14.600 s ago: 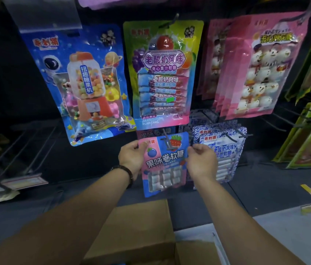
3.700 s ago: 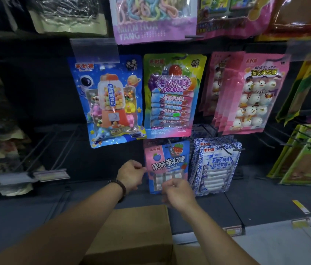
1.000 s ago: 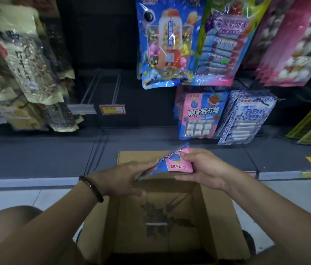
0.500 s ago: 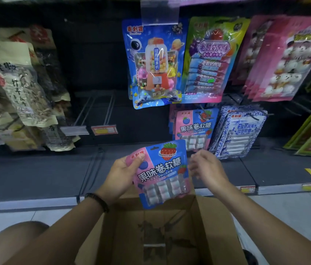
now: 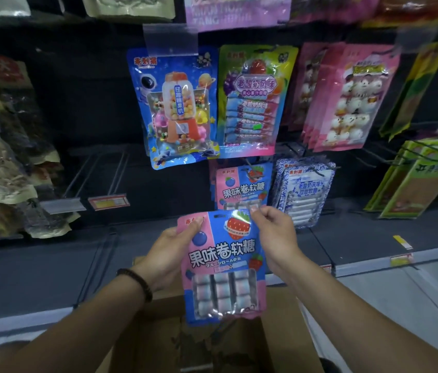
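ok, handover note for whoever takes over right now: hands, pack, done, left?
Left hand grips the candy pack at its top left corner.
Right hand pinches its top right edge.
The pack is upright, above the open cardboard box and just below the matching packs hanging on the rack.
Done: pack is in hand, clear of the box.
Left: probably lift it and hang it in front of the matching packs.
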Motion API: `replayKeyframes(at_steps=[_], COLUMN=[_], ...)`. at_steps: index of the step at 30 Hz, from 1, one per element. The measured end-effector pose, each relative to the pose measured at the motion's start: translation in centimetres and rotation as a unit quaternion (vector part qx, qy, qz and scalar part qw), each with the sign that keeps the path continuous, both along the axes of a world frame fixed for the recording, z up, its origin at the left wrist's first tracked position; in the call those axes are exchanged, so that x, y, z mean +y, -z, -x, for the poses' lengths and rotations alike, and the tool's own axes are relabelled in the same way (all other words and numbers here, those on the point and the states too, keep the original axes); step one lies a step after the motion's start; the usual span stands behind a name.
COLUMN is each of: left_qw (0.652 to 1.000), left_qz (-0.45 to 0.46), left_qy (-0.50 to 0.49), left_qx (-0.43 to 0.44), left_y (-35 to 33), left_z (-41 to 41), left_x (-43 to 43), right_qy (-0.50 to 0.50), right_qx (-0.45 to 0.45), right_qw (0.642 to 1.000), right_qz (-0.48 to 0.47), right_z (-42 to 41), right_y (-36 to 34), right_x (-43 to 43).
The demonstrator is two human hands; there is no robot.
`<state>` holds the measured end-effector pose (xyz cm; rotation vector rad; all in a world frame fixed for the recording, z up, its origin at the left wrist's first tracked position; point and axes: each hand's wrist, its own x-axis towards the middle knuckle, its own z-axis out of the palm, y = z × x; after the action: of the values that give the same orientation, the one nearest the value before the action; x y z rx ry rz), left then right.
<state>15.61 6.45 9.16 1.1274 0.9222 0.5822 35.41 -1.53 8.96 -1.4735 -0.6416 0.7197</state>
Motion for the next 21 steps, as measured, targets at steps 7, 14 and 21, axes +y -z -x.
replayKeyframes(at_steps=[7, 14, 21], left_qw=[0.998, 0.988, 0.984], left_qz=[-0.039, -0.096, -0.122], left_qy=[-0.048, -0.04, -0.071], left_qx=[0.032, 0.111, 0.104], left_y=[-0.8, 1.0, 1.8], left_z=[-8.0, -12.1, -14.0], left_x=[2.0, 7.3, 10.1], right_qy=[0.056, 0.104, 0.12], right_qx=[-0.034, -0.055, -0.104], right_qw=[0.997, 0.993, 0.987], right_qz=[0.042, 0.002, -0.004], right_z=[-7.5, -11.2, -12.6], right_y=[-0.4, 1.3, 0.8], right_x=[4.3, 7.0, 9.3])
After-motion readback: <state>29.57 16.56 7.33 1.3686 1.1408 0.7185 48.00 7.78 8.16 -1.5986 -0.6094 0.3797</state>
